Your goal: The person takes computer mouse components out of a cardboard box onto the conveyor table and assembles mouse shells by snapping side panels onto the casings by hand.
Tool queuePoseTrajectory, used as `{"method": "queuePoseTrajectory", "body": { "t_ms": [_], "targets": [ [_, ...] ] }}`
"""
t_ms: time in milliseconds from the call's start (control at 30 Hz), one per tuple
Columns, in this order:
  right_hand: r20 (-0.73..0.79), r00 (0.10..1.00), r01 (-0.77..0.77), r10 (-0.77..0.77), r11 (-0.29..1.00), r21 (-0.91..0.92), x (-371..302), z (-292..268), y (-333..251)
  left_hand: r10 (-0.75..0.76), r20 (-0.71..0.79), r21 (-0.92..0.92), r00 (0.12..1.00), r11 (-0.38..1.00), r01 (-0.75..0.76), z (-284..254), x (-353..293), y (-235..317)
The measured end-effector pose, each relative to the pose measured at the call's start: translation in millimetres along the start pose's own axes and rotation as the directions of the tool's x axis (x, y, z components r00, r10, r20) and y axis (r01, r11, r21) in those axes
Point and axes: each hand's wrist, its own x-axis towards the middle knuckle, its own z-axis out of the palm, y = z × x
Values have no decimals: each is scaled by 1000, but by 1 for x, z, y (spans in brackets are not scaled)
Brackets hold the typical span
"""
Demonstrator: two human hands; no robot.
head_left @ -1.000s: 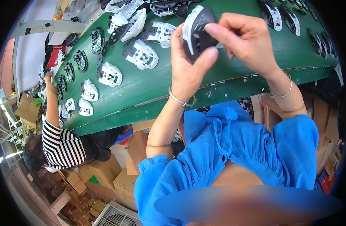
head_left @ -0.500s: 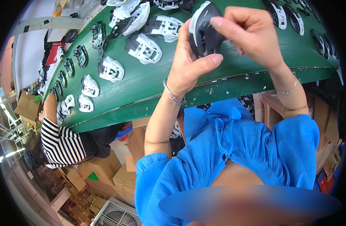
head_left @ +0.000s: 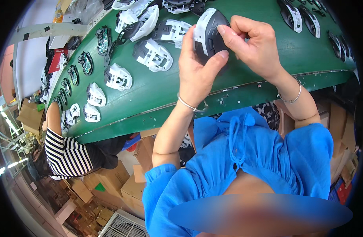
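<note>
A black-and-white curved plastic shell (head_left: 211, 28), shaped like a computer mouse housing, is held above the green work surface. My left hand (head_left: 195, 70) is closed round its left side and lower end, with the thumb against the lower end. From the right, the thumb of my right hand (head_left: 253, 46) presses on the shell's black face; its other fingers are curled, partly hidden. Nearest on the left lie white-and-black plastic frames, one (head_left: 154, 56) beside my left hand and another (head_left: 119, 77) farther left.
A long green conveyor-like surface (head_left: 236, 94) runs across. Mouse-shaped parts with green circuit boards (head_left: 85, 63) line its left side; finished-looking black-and-white shells (head_left: 310, 22) lie at right. A co-worker in a striped top (head_left: 66, 156) reaches in at left. Cardboard boxes (head_left: 106, 177) stand below.
The shell has come slightly lower and turned, so its smooth black face shows more. My right hand has lowered with it, its thumb still on the shell.
</note>
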Motion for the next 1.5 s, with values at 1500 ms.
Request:
{"method": "queuePoseTrajectory", "body": {
  "t_ms": [1500],
  "targets": [
    [493, 856, 66, 156, 913, -403, -7, -67, 16, 67, 541, 593, 838, 677, -437, -56, 18, -5]
  ]
}}
